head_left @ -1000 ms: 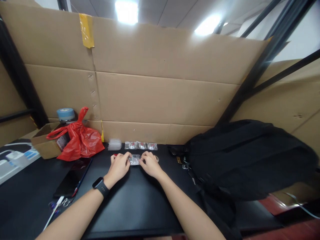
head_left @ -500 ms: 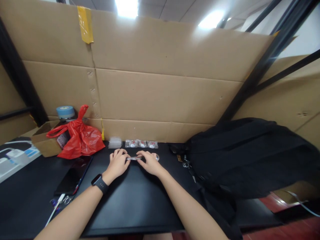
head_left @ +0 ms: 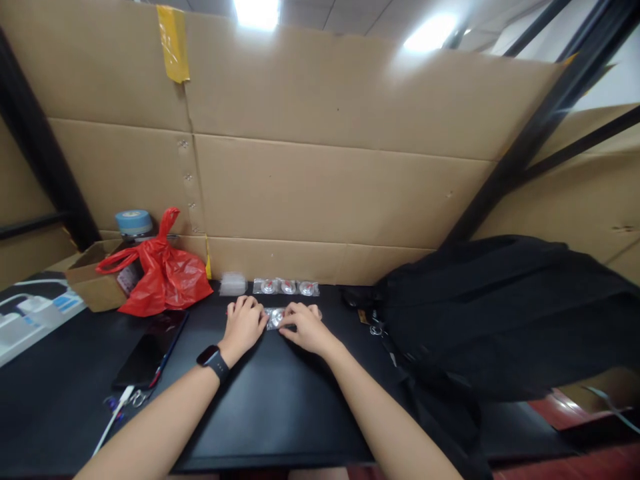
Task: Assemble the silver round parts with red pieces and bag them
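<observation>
Between my hands is a small clear plastic packet (head_left: 275,319) with a round silvery piece inside, its face turned up at the tabletop. My left hand (head_left: 244,325), with a dark watch (head_left: 213,361) on the wrist, grips the packet's left edge with curled fingers. At the right edge, the thumb and fingers of my right hand (head_left: 309,329) pinch it and cover part of it. Just beyond, a row of similar packets (head_left: 287,287) with round silvery pieces and red marks lies along the cardboard. Left of that row sits a stack of clear plastic sleeves (head_left: 233,285).
A red plastic bag (head_left: 167,277), a small cardboard box (head_left: 95,283) and a blue-lidded jar (head_left: 134,223) stand at the left. Nearer lie a phone (head_left: 151,350) on a cable and a white power strip (head_left: 37,323). A black backpack (head_left: 505,320) fills the right side.
The packet was seen nearly edge-on between my fingers; now its face shows and it looks flatter to the table. My hands have shifted slightly right in view, along with the whole scene.
</observation>
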`<state>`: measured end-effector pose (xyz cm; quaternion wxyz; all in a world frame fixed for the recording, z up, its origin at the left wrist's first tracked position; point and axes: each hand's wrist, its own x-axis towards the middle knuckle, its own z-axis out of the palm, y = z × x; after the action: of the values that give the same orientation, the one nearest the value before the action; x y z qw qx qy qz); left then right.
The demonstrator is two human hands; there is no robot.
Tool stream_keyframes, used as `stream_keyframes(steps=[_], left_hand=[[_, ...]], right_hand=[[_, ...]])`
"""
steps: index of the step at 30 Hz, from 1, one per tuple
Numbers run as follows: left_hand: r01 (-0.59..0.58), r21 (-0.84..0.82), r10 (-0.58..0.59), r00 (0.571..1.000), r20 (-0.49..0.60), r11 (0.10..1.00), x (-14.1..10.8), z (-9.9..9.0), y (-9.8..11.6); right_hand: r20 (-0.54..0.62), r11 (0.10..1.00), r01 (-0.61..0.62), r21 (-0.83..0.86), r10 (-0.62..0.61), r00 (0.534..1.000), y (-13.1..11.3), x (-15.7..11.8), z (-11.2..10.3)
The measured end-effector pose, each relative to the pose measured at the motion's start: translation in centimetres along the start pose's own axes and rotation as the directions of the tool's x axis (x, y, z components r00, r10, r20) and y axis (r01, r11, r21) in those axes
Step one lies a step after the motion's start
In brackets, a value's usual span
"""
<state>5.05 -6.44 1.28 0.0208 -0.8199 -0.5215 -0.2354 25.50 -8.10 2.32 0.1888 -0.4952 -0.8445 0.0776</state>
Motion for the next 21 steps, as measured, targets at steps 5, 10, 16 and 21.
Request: stream_keyframes(steps=[5, 10, 16, 21], left_hand=[[0.055, 0.03, -0.053, 0.996, -0.069, 0.998, 0.8, -2.4, -3.2], [-0.059, -0.106, 0.069, 0.993, 0.098, 0.993, 1.1, -4.8, -7.3], [-0.168, -0.067, 0.175, 0.976, 0.133, 0.984, 1.0, -4.0, -7.1], [-0.157, -0.008, 0.157, 0.982, 0.105, 0.987, 1.0, -3.2, -6.1]], right_hand=[[-0.033, 0.985, -0.109, -0.135, 0.105, 0.994, -0.2, 0.9, 0.8], [-0.084, 0.971, -0.167, -0.171, 0.155, 0.984, 0.5, 1.3, 0.5], [-0.078, 0.968, -0.246, -0.044, 0.242, 0.967, 4.6, -0.5, -1.9], [-0.035, 0.955, -0.256, 0.151, 0.264, 0.964, 6.7, -1.1, -2.8]])
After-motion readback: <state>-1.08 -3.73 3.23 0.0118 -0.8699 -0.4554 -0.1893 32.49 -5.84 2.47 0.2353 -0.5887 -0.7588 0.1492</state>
